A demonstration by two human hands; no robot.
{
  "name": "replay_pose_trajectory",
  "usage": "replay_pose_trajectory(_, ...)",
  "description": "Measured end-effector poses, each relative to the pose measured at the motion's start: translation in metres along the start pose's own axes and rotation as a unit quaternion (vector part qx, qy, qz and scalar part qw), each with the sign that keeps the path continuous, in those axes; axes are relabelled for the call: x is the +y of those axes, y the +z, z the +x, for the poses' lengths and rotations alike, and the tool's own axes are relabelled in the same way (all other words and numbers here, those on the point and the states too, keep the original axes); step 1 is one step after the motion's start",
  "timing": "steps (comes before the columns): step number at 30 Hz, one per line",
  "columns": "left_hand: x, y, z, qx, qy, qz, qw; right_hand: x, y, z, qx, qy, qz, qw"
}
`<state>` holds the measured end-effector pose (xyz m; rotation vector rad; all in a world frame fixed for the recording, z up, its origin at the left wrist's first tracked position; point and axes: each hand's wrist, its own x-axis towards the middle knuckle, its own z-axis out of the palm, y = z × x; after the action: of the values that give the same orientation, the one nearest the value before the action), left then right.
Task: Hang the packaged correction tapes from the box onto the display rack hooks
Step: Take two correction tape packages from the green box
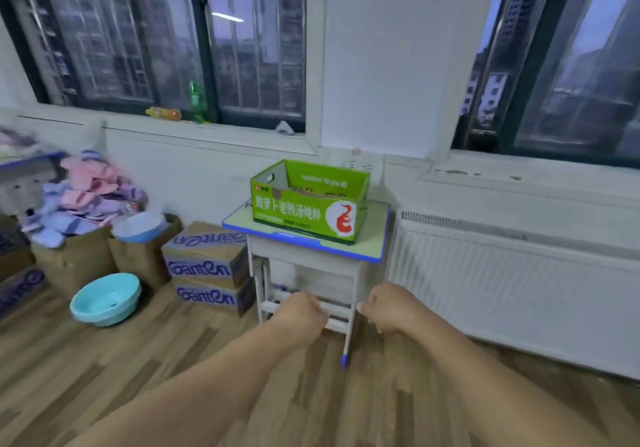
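Note:
A green cardboard box with white and red print stands open on a small desk with a blue rim, against the wall below the windows. Its contents are hidden from here. Both my arms reach forward at about the height of the desk's lower frame. My left hand and my right hand each have curled fingers and hold nothing, short of the desk. No display rack or hooks are in view.
A white radiator runs along the wall right of the desk. Left of it sit two stacked brown cartons, a teal basin on the wooden floor, and boxes piled with pink and purple cloths. Bottles stand on the windowsill.

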<state>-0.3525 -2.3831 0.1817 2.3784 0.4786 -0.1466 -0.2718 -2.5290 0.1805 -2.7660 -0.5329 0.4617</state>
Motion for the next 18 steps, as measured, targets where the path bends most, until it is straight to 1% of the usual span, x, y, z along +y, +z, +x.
replay_pose_trajectory(3, -0.007, -0.016, 0.047, 0.008, -0.040, -0.013, 0.999, -0.017, -0.009, 0.050, -0.019, -0.030, -0.019, 0.999)
replay_pose_trajectory(6, -0.011, -0.031, 0.100, 0.009, -0.047, -0.014, 0.999, -0.030, -0.019, 0.107, -0.008, -0.042, -0.004, 0.999)
replay_pose_trajectory(9, -0.020, -0.053, 0.162, 0.006, -0.039, -0.001, 0.999, -0.045, -0.027, 0.172, 0.005, -0.028, 0.004, 1.000)
replay_pose_trajectory(13, -0.031, -0.090, 0.255, 0.023, -0.028, -0.001, 0.999, -0.074, -0.045, 0.261, 0.023, -0.023, 0.002, 0.999)
replay_pose_trajectory(15, -0.033, -0.115, 0.299, 0.028, -0.014, -0.004, 1.000, -0.089, -0.059, 0.299, 0.026, -0.009, 0.020, 0.999)
replay_pose_trajectory(18, -0.033, -0.146, 0.357, 0.037, 0.019, -0.010, 0.999, -0.105, -0.080, 0.353, 0.051, -0.005, 0.013, 0.999)
